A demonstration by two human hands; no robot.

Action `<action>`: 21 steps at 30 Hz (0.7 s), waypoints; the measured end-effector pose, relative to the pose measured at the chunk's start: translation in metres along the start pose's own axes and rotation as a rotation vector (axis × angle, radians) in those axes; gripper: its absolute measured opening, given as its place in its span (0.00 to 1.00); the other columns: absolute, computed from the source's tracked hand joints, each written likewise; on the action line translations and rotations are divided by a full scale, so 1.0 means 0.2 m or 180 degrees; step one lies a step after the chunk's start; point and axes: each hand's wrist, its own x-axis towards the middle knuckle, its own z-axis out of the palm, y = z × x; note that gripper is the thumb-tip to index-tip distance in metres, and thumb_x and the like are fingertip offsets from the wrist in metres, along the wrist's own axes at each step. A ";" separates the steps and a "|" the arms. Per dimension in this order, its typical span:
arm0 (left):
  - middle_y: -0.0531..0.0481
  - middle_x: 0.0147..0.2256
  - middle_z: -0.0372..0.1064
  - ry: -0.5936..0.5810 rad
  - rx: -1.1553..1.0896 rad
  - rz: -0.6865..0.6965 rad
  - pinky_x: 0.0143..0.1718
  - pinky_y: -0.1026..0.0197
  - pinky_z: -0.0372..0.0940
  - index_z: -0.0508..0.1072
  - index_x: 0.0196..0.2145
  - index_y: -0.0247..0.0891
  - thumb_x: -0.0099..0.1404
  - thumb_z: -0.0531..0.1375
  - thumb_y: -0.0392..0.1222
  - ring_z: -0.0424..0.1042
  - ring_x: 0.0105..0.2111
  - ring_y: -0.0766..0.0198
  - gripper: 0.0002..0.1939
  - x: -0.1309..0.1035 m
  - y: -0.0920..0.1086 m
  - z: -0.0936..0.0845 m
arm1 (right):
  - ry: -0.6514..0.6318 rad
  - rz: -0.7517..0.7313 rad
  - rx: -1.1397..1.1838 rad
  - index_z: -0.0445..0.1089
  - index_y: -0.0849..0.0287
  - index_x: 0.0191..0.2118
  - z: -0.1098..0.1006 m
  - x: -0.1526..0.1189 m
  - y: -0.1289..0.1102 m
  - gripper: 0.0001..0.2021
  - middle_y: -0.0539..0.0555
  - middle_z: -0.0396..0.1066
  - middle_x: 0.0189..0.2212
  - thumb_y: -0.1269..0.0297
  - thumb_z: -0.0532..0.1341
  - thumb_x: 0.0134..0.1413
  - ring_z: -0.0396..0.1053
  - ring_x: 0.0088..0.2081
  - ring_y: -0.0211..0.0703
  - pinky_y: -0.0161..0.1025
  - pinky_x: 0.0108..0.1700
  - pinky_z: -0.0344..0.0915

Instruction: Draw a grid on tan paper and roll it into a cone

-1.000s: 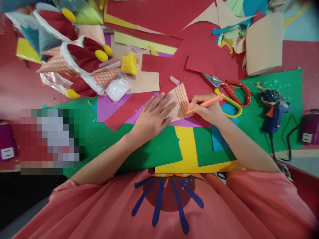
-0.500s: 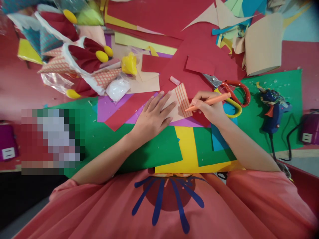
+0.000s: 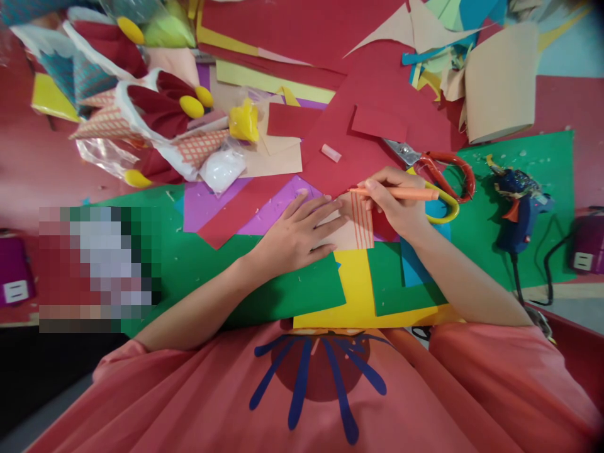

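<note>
My left hand (image 3: pixel 299 233) lies flat with its fingers spread, pressing on a piece of cream paper (image 3: pixel 342 236). Orange stripes run down the right part of that paper. Between the fingers and thumb of my right hand (image 3: pixel 396 198) is an orange marker (image 3: pixel 410 193), held almost level with its tip at the paper's upper edge. A pale pink marker cap (image 3: pixel 331 153) rests on red paper just beyond the hands. Scissors (image 3: pixel 419 157) with red and yellow handles lie past my right hand, which partly covers the yellow handle.
A blue hot glue gun (image 3: pixel 516 214) lies on green sheet (image 3: pixel 557 163) at the right. Paper cones with white trim (image 3: pixel 127 119) and small bags of yellow (image 3: pixel 244 119) and white clay (image 3: pixel 223 165) crowd the left. A curled beige sheet (image 3: pixel 500 88) stands at the back right.
The striped paper has turned and shifted toward me and slightly right, my left hand moving with it. The marker tip has gone from the paper's lower right to its upper edge.
</note>
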 end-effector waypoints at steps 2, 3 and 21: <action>0.40 0.62 0.60 -0.0033 -0.0010 -0.0030 0.63 0.39 0.53 0.64 0.60 0.38 0.71 0.52 0.49 0.59 0.62 0.48 0.23 0.00 0.00 0.00 | -0.0056 -0.0007 -0.0136 0.69 0.59 0.26 0.00 0.01 0.00 0.13 0.46 0.67 0.17 0.60 0.59 0.60 0.64 0.21 0.31 0.33 0.26 0.59; 0.40 0.62 0.59 -0.0048 -0.0019 -0.0040 0.63 0.39 0.53 0.64 0.60 0.39 0.71 0.53 0.49 0.59 0.62 0.48 0.23 0.00 0.00 0.00 | -0.0070 -0.0001 -0.0192 0.68 0.60 0.25 0.00 0.01 -0.01 0.13 0.46 0.66 0.17 0.60 0.59 0.60 0.63 0.20 0.31 0.34 0.25 0.58; 0.41 0.63 0.58 -0.0065 0.0007 -0.0028 0.64 0.39 0.52 0.64 0.60 0.39 0.71 0.52 0.50 0.58 0.63 0.49 0.23 0.00 0.00 0.00 | -0.0248 -0.0004 -0.0292 0.66 0.60 0.22 0.00 0.02 -0.01 0.13 0.46 0.64 0.17 0.62 0.59 0.56 0.59 0.21 0.31 0.34 0.24 0.53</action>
